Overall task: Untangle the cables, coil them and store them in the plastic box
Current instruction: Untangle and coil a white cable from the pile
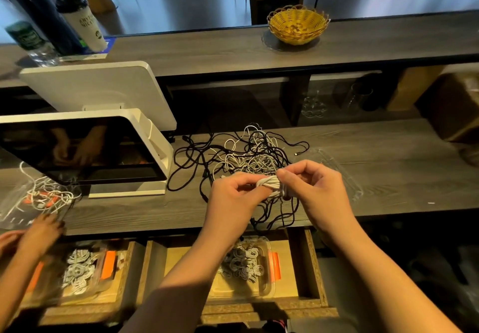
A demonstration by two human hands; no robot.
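Both hands curled round one white cable bundle, left hand and right hand pinching its ends, above the desk's front edge. Behind, a tangled cable heap mid-desk. Below that edge, a clear plastic box with coiled cables inside.

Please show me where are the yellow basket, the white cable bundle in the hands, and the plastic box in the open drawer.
yellow basket (pixel 298 34): head view, front woven wall.
white cable bundle (pixel 269 183): head view, wrapped middle between both hands.
plastic box (pixel 269 244): head view, clear right rim.
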